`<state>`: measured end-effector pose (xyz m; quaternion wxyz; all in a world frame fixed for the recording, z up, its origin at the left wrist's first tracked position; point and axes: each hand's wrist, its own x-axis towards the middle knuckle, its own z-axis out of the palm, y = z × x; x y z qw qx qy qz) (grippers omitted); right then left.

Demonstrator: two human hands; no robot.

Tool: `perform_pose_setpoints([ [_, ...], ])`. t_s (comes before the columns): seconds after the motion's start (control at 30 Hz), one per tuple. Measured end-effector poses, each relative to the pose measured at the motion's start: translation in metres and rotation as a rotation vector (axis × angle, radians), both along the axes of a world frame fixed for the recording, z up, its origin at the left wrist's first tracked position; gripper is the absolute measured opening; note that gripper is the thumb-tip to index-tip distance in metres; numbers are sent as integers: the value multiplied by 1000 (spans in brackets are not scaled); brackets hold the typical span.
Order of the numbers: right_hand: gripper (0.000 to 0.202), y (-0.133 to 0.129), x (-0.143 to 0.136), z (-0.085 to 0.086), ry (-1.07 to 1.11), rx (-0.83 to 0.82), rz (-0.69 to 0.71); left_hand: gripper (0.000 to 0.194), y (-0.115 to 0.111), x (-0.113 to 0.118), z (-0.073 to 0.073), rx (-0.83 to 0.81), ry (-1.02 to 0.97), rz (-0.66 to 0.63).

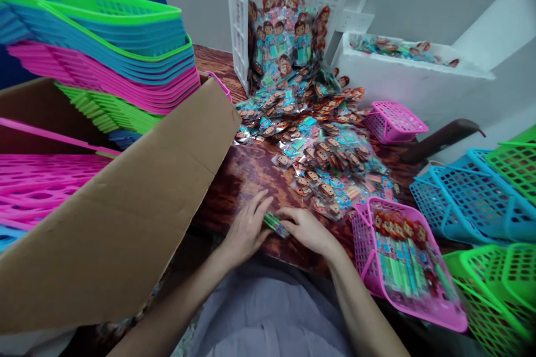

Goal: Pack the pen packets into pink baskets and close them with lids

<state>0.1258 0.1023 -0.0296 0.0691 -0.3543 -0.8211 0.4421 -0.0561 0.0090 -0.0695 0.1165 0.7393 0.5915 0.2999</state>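
Between my two hands, low over the front of the table, is a small stack of plastic packets (276, 226) seen edge-on, with green and blue showing. My left hand (247, 228) holds its left end, fingers bent around it and partly hiding it. On the right end, my right hand (307, 227) closes with thumb and fingers. Right of my hands stands a pink basket (362, 240) holding several packets (404, 251) with red-haired cartoon figures and green sticks. Beyond them a large heap of similar packets (330, 150) spreads over the dark wooden table (238, 178).
A cardboard box (167, 189) with stacked coloured baskets (125, 56) stands close on the left. At the back are a white crate (238, 28) and a white foam box (402, 78), both with packets. Another pink basket (396, 121), blue baskets (464, 195) and green baskets (489, 284) stand right.
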Motion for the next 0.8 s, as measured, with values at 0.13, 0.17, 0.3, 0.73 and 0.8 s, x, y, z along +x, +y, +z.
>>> perform_pose_setpoints([
  [0.13,34,-19,23,7,16,-78,-94,87,-7,-4,-7,-78,-91,-5],
  [0.17,37,-25,28,8,4,-86,-117,88,-9,-4,-8,-86,-106,-4],
  [0.3,56,-50,33,4,-15,-8,-153,85,-17,0,-13,-110,-131,4],
  [0.73,31,-1,20,-4,31,357,-500,18,-4,6,11,-168,335,-192],
  [0.8,40,26,24,-18,-88,550,-848,17,-4,7,9,-234,308,-174],
])
